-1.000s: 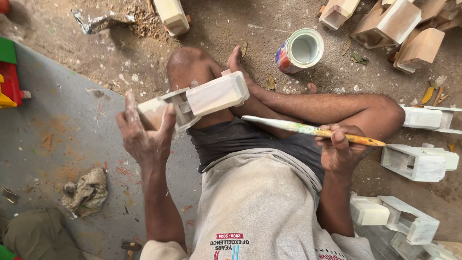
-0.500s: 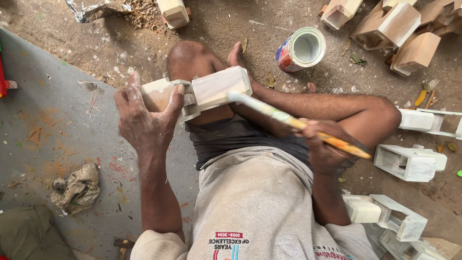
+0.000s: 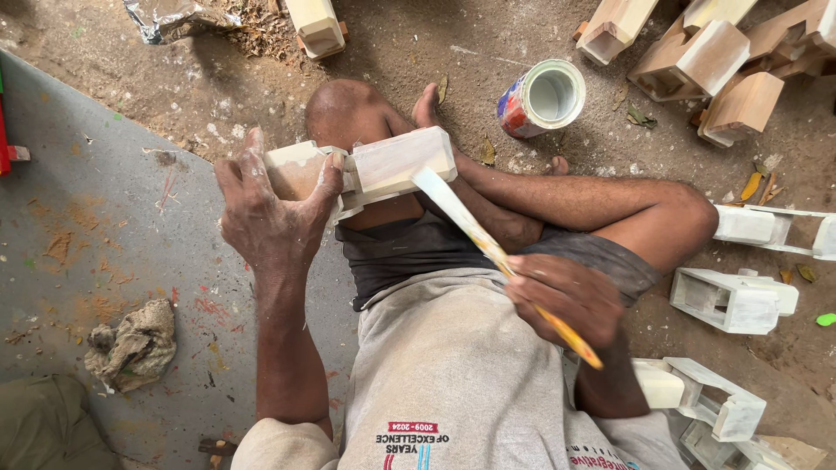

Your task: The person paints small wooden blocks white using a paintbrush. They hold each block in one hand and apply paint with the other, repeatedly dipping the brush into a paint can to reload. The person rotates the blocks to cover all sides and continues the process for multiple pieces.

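My left hand [image 3: 272, 216] grips a small wooden block piece [image 3: 383, 165], partly coated white, and holds it up over my crossed legs. My right hand [image 3: 566, 298] holds a paintbrush [image 3: 488, 248] with a yellow handle. The brush's white tip touches the near face of the block. I sit cross-legged on a dirt floor.
An open paint tin [image 3: 544, 97] lies on its side beyond my knee. White-painted wooden pieces [image 3: 731, 300] lie at my right; bare wooden pieces [image 3: 714, 61] are piled at the top right. A crumpled rag [image 3: 131, 344] lies on a grey sheet [image 3: 78, 226] at the left.
My right hand swung the paintbrush from lying flat across my lap up to the block. My left hand tilted the block slightly toward the brush.
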Action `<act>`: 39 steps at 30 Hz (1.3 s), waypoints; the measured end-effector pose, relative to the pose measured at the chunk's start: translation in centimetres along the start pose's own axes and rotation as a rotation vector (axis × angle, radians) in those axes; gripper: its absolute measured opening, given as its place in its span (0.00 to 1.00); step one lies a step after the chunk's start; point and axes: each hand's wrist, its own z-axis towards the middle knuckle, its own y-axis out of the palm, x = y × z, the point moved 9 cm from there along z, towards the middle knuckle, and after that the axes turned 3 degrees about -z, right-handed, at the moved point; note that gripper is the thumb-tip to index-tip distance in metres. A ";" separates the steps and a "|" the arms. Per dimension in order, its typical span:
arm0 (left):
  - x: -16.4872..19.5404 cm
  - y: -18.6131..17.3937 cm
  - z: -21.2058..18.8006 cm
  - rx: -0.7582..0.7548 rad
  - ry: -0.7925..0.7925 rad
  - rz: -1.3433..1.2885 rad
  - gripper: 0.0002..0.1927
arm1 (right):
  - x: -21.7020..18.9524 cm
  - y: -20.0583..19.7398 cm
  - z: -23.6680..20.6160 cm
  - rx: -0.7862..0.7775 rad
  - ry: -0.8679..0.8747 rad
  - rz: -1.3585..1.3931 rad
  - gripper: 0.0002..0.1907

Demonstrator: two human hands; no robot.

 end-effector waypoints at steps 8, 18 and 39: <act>0.4 -0.1 0.3 0.017 0.009 0.018 0.47 | 1.0 -2.7 0.7 0.143 0.106 0.022 0.07; 0.1 0.4 0.7 0.015 0.024 -0.013 0.48 | 1.5 -0.2 1.3 0.140 0.112 0.398 0.09; 1.8 -0.3 0.9 0.012 0.010 -0.001 0.46 | 5.8 0.3 -0.2 0.124 0.141 0.303 0.07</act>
